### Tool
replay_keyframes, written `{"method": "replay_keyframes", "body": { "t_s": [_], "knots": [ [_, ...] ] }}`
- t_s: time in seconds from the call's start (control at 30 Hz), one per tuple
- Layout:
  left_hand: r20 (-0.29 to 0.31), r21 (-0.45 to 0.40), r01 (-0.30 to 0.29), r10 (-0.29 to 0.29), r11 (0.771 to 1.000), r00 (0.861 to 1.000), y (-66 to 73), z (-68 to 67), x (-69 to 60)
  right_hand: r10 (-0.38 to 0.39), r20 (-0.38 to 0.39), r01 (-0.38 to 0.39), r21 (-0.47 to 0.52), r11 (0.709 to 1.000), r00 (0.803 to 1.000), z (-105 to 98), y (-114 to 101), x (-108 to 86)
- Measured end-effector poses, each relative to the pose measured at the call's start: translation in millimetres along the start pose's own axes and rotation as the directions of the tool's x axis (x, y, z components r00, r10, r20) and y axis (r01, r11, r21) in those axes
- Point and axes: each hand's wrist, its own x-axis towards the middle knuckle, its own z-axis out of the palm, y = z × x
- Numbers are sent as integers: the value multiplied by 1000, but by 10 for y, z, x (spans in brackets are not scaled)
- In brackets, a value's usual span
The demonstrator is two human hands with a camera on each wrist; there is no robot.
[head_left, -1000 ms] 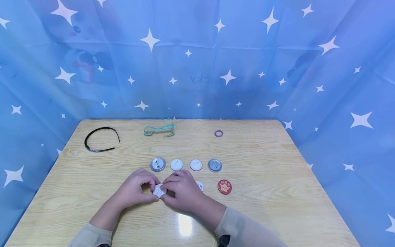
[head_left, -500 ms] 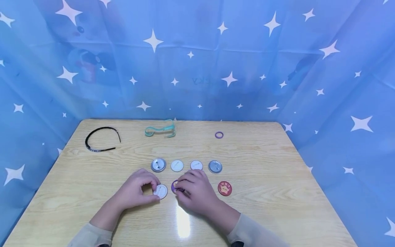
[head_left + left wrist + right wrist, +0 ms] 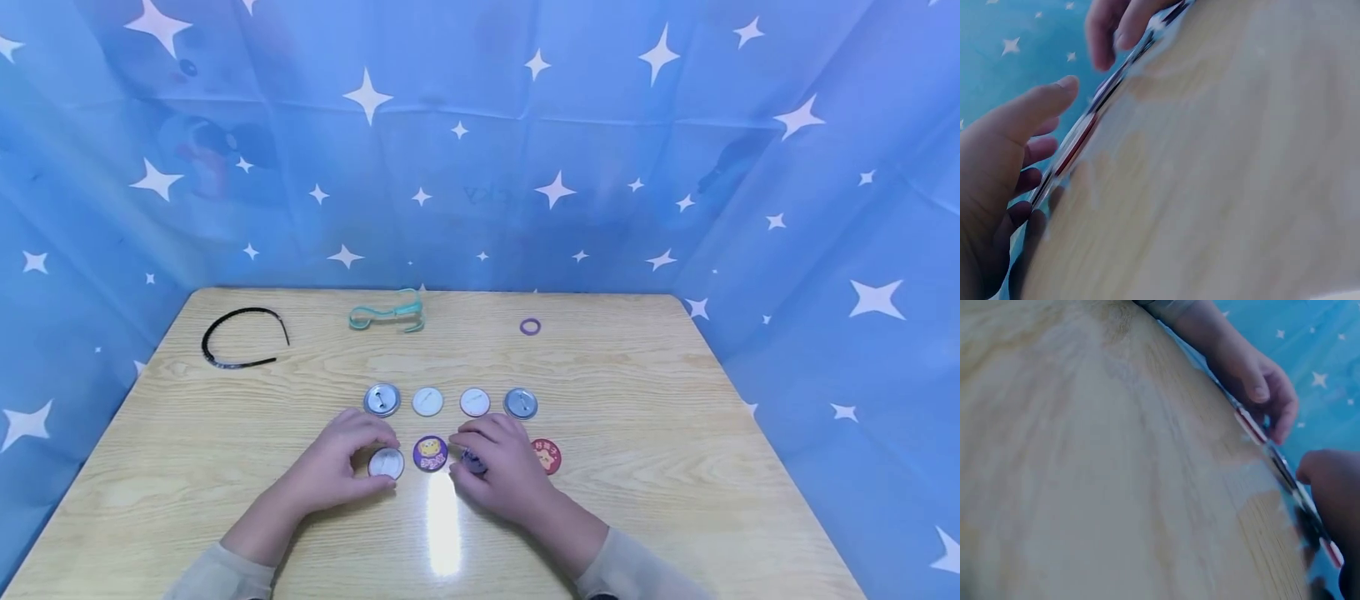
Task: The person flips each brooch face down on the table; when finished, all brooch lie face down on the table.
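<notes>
My left hand curves loosely around a round white-backed pin badge on the table. In the left wrist view its thumb and fingers stand apart. To the right lies a purple badge with a yellow cartoon figure, face up. My right hand hovers with parted fingers over another badge, which is shaded and partly covered. Just beyond that hand is a red badge, its left edge hidden. A row of pin-side-up badges sits behind: silver, white, white and silver.
Toward the back of the wooden table lie a black headband, a teal curled object and a purple ring-shaped band. A blue curtain with white stars surrounds the table.
My right hand has left the white-backed badge and moved right, past the purple badge, to the shaded one. My left hand stays by the white-backed badge, its fingers now spread wider.
</notes>
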Motion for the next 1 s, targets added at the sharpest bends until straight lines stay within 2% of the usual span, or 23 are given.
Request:
{"method": "replay_keyframes", "body": {
  "t_s": [0.07,0.23,0.3,0.5,0.77,1.0],
  "knots": [
    [-14,16,-24,24,1000,1000,36,78,34,5,10,-5,-3,1000,1000,11,-3,5],
    [-14,102,14,-12,995,1000,161,266,84,22,20,-21,-20,1000,1000,30,-16,10],
    [-8,136,36,-36,990,999,206,305,79,21,21,-21,-24,1000,1000,41,-29,16],
    [-27,205,49,-45,978,999,274,351,80,64,44,-61,-65,996,997,78,-117,59],
    [-6,198,37,-37,979,999,278,370,98,160,125,-145,-120,982,979,123,-192,65],
    [-36,135,8,-4,991,999,292,370,109,172,165,-156,-106,982,971,102,-195,62]
  ]
}}
